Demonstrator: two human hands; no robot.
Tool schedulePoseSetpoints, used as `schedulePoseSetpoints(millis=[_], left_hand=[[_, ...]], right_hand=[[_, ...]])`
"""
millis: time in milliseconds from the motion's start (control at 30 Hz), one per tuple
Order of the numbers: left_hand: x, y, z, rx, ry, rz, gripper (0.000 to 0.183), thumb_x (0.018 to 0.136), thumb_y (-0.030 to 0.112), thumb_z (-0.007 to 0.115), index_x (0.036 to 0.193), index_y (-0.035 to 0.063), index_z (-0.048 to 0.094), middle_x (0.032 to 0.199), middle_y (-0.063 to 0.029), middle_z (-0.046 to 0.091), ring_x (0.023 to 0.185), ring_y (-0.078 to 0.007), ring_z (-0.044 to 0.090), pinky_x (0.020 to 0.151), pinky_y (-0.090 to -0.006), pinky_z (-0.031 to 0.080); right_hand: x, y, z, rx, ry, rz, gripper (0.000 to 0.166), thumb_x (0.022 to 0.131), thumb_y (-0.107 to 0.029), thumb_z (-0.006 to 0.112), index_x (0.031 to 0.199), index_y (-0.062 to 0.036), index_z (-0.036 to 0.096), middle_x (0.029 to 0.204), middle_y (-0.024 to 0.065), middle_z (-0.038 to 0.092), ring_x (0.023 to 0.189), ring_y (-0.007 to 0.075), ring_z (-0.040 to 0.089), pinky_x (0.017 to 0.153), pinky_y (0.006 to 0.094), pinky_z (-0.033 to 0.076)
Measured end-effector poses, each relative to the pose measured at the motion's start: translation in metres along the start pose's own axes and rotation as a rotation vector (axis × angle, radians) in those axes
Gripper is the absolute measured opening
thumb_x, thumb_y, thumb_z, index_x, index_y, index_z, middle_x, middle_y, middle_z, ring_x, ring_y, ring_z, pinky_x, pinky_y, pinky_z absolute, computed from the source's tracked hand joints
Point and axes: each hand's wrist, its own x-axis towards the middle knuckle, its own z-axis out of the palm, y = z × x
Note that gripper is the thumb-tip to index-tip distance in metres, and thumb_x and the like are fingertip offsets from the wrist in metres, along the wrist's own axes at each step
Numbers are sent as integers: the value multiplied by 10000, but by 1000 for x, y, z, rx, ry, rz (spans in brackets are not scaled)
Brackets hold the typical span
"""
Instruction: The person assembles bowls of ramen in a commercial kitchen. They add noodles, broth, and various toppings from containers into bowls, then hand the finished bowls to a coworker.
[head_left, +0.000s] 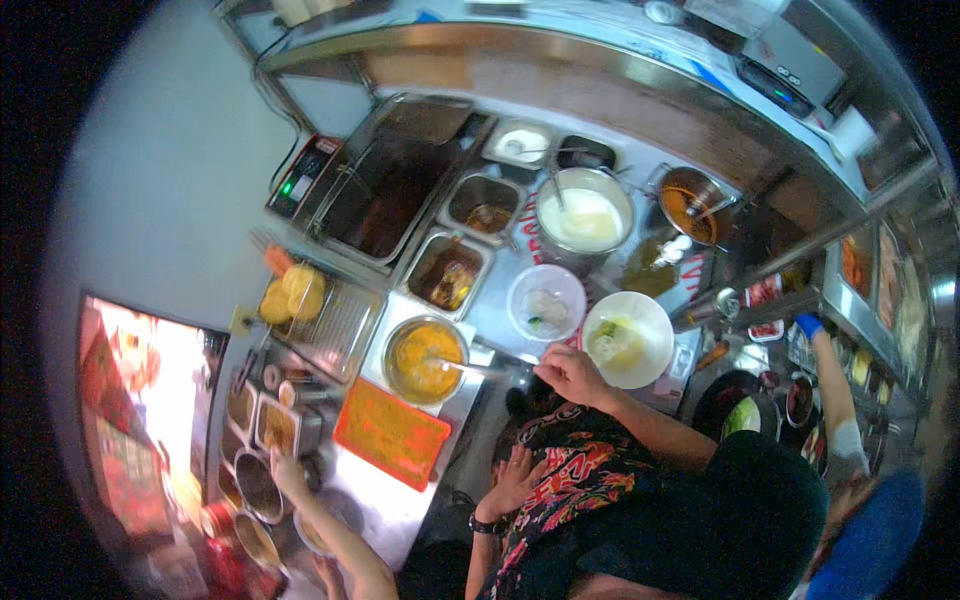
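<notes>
My right hand (574, 373) grips the handle end of a metal ladle (472, 367). The ladle's other end dips into a round steel pot (390, 375) of yellow-orange liquid, which hides its bowl. My left hand (516, 478), with a dark band on its wrist, rests with fingers spread against the front of my printed black shirt (577, 469). Just beyond my right hand stand two white bowls. One bowl (660, 367) contains pale yellow broth with greens and a light lump. The other bowl (551, 274) holds pale pieces and a bit of green.
A large pot (626, 217) of white liquid and a pot of brown sauce (712, 232) stand farther back. Left of them is a deep fryer (390, 191). An orange tray (394, 433) lies nearer. Another person's hand (287, 474) is at left, a blue-gloved hand (810, 326) at right.
</notes>
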Motion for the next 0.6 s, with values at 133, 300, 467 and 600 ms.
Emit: schedulePoseSetpoints(millis=[133, 300, 467, 600], left_hand=[[9, 11, -17, -132, -39, -176, 472, 974, 417, 386, 1363, 159, 454, 1455, -202, 326, 1378, -314, 261, 1084, -509, 235], [19, 78, -92, 37, 57, -93, 314, 902, 304, 548, 1060, 56, 657, 1205, -188, 591, 1123, -326, 556, 903, -465, 416], [30, 62, -103, 95, 57, 30, 153, 825, 168, 633, 889, 38, 680, 1053, -188, 646, 944, -354, 624, 752, -437, 497], [45, 76, -122, -137, 132, 221, 152, 751, 74, 680, 880, -4, 662, 930, -191, 653, 857, -360, 635, 733, -410, 515]], right_hand=[[-11, -6, -13, 12, 143, 31, 203, 853, -162, 648, 774, 1, 558, 741, 113, 532, 653, 292, 547, 585, 368, 432], [-16, -4, -41, 11, 311, 40, 138, 832, -93, 659, 793, 8, 576, 751, 112, 574, 696, 263, 579, 618, 339, 452], [5, -29, -94, -17, 595, 45, 113, 851, -78, 625, 826, 23, 582, 765, 110, 586, 681, 195, 591, 618, 317, 468], [-3, -21, -113, 160, 749, 257, 154, 892, -134, 584, 833, 8, 581, 751, 80, 578, 664, 169, 587, 582, 302, 470]])
